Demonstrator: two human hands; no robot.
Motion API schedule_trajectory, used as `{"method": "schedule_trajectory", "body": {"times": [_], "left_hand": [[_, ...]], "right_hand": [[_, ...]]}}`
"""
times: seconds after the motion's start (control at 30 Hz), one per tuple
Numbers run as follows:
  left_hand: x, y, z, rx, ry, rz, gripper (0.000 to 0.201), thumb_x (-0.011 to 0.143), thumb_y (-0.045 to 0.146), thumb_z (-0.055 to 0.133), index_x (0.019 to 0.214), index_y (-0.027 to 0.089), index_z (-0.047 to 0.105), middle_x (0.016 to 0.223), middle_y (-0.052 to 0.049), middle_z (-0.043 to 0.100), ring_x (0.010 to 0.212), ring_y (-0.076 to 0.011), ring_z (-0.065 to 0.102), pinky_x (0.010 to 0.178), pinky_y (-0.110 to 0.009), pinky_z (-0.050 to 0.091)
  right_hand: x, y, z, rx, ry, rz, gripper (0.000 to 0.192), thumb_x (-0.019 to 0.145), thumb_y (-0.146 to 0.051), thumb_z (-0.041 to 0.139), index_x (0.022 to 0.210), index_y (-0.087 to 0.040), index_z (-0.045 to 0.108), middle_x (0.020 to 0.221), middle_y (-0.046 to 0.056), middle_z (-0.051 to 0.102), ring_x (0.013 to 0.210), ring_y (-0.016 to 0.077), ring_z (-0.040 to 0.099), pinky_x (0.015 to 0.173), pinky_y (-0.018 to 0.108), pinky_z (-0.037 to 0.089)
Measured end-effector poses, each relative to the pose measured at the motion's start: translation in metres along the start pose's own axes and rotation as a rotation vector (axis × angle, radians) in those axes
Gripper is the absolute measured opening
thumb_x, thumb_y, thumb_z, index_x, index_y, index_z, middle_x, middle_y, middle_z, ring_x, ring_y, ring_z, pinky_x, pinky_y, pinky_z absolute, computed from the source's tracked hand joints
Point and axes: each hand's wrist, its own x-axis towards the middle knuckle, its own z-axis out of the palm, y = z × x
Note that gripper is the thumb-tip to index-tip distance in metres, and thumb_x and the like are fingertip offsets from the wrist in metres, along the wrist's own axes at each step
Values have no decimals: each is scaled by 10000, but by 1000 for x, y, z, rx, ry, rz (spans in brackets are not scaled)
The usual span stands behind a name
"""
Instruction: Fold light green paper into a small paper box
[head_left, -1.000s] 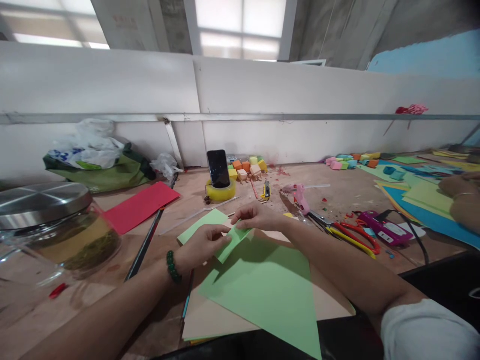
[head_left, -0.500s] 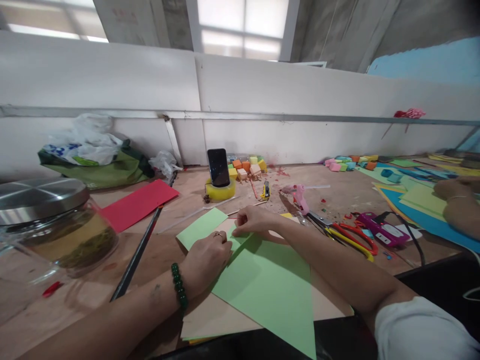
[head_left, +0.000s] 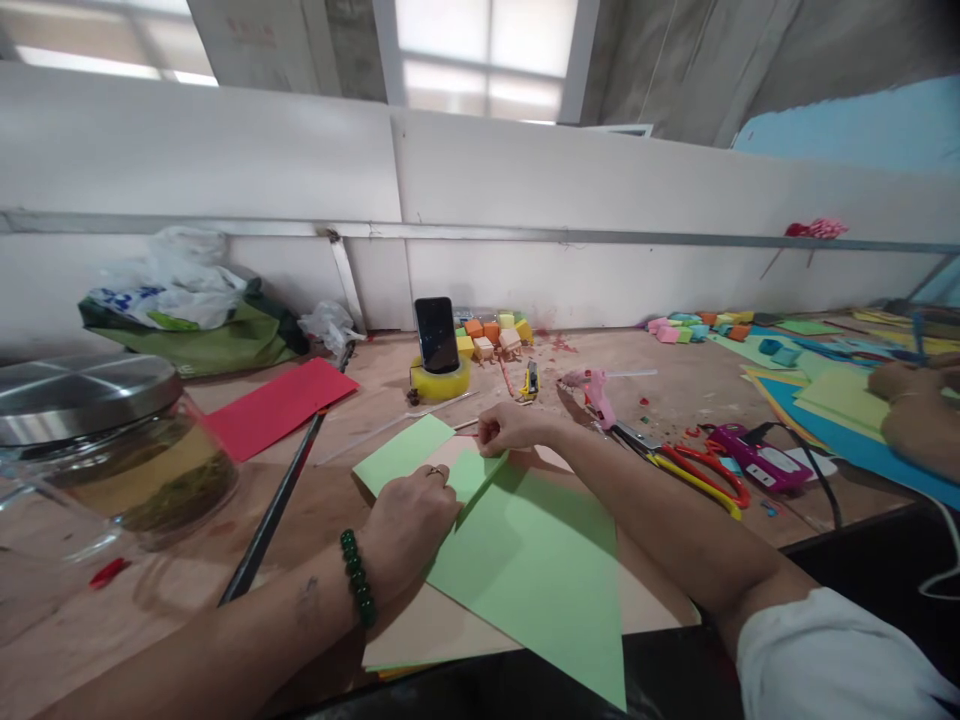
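Note:
A light green sheet of paper (head_left: 540,560) lies askew on a stack of peach paper (head_left: 442,635) in front of me, its lower corner past the table edge. Its upper part is folded over in a narrow strip, and a further green piece (head_left: 409,450) sticks out at the upper left. My left hand (head_left: 412,520), with a ring and a green bead bracelet (head_left: 358,578) on the wrist, presses on the folded paper with curled fingers. At the strip's upper right end, my right hand (head_left: 517,428) pinches the paper between thumb and fingers.
A phone (head_left: 436,335) stands in a yellow tape roll (head_left: 441,380). Right of me lie a pink glue gun (head_left: 598,395), scissors (head_left: 690,470) and a purple device (head_left: 761,460). A glass teapot (head_left: 120,460) and red paper (head_left: 281,405) are left. A co-worker's hands (head_left: 922,400) are far right.
My right hand has moved slightly up and right, away from my left fingers, so more of the folded green strip shows between them. The left hand has stayed nearly in place.

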Motion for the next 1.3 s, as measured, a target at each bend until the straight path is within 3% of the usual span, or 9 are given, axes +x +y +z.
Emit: {"method": "schedule_trajectory", "body": {"times": [0.27, 0.47, 0.57, 0.67, 0.77, 0.93, 1.07, 1.17, 1.3], "left_hand": [[-3, -1, 2, -24, 40, -19, 206, 869, 102, 504, 788, 115, 693, 860, -143, 660, 831, -234, 631, 656, -315, 494], [-3, -1, 0, -13, -21, -15, 204, 862, 67, 489, 816, 96, 686, 877, -151, 663, 832, -250, 637, 674, -330, 501], [-2, 0, -2, -29, -25, -4, 207, 852, 50, 487, 807, 99, 683, 883, -151, 661, 832, -254, 632, 688, -334, 502], [-3, 2, -4, -1, -66, 38, 238, 837, 19, 472, 803, 114, 687, 899, -143, 662, 874, -253, 621, 723, -331, 500], [-6, 2, -6, -5, -66, 56, 269, 827, 7, 453, 800, 125, 693, 900, -144, 663, 884, -254, 614, 728, -336, 501], [-9, 3, -9, -3, -64, 15, 262, 839, 10, 442, 829, 97, 689, 937, -164, 665, 891, -256, 624, 775, -356, 507], [-8, 3, -10, -21, -104, 8, 241, 847, 13, 456, 843, 71, 691, 948, -181, 666, 918, -276, 632, 794, -368, 511], [-6, 1, -8, -54, -61, 13, 210, 848, 31, 484, 864, 58, 692, 943, -190, 668, 905, -294, 639, 793, -399, 521], [-5, 1, -5, -38, -55, 35, 210, 861, 52, 482, 885, 56, 690, 931, -188, 668, 898, -304, 639, 777, -419, 528]], "right_hand": [[-4, 0, -8, 36, -31, 7, 109, 643, -127, 679, 748, -158, 690, 700, -24, 645, 641, 96, 539, 577, 185, 393], [-2, 4, -7, 47, -27, 9, 153, 653, -120, 672, 801, -160, 679, 693, -33, 626, 631, 93, 532, 560, 182, 390], [-3, 4, -7, 39, -27, 9, 158, 702, -226, 695, 845, -163, 676, 699, -27, 627, 647, 104, 547, 569, 192, 399], [-2, 3, -6, 6, 9, 17, 297, 662, -379, 763, 845, -162, 675, 713, -14, 625, 666, 126, 550, 560, 208, 385], [0, 3, -5, -15, 41, 21, 312, 620, -334, 801, 842, -155, 673, 711, -14, 609, 671, 125, 543, 556, 204, 379], [-5, 4, -8, 4, 41, 7, 244, 671, -238, 751, 881, -155, 660, 670, -32, 576, 629, 101, 519, 550, 189, 379], [-18, 2, -8, 19, 59, -23, 263, 776, -381, 658, 897, -150, 625, 700, -21, 579, 621, 104, 509, 554, 206, 387], [-24, 0, -6, -52, 66, -46, 362, 699, -468, 720, 844, -156, 609, 721, -13, 577, 637, 114, 503, 550, 212, 376], [-23, -2, -4, -157, 52, -27, 396, 605, -426, 798, 838, -164, 613, 753, -3, 593, 666, 131, 526, 563, 219, 383]]}}
